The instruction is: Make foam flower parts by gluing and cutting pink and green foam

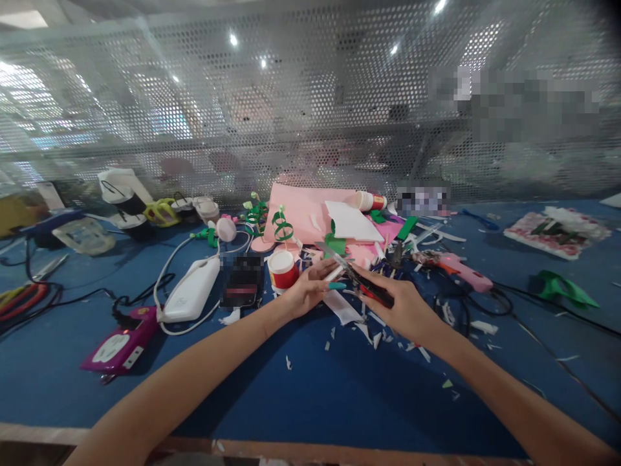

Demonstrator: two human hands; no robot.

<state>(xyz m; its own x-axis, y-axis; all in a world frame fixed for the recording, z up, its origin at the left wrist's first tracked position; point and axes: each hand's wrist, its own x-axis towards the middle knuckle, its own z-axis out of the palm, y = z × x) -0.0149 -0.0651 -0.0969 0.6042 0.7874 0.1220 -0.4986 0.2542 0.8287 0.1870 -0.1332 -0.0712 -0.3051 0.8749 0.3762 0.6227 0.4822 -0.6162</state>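
1. Head view: I have both hands over the middle of the blue table (301,401), well in from its near edge, with the work between them.
2. My left hand (310,288) is narrowed to a pinch on a white strip (334,274), held at the fingertips.
3. My right hand (407,307) is wrapped around the handles of the scissors (361,282). I cannot tell how far the blades are parted.
4. The relation I judge everything turns on: the scissors' long axis slants from the right hand toward the back edge and leftward, so the blades lie by the left fingertips. The strip seems to run the other way, its farther end toward the right, making the two cross. The left hand is nearer the strip; the blades reach it from the right.
5. Below the fingers, a longer white piece (342,307) slants toward the near edge; whether it joins the strip I cannot tell.
6. Leftward, a red-and-white cup (283,270) stands just beside the left hand, leaving little room there. Rightward, a pink glue gun (466,272) lies beyond the right hand.
7. Toward the back edge, a pink sheet (301,213) and clutter crowd up near the perforated screen (310,129).
8. My freest room is toward the near edge, past some paper scraps (377,340).
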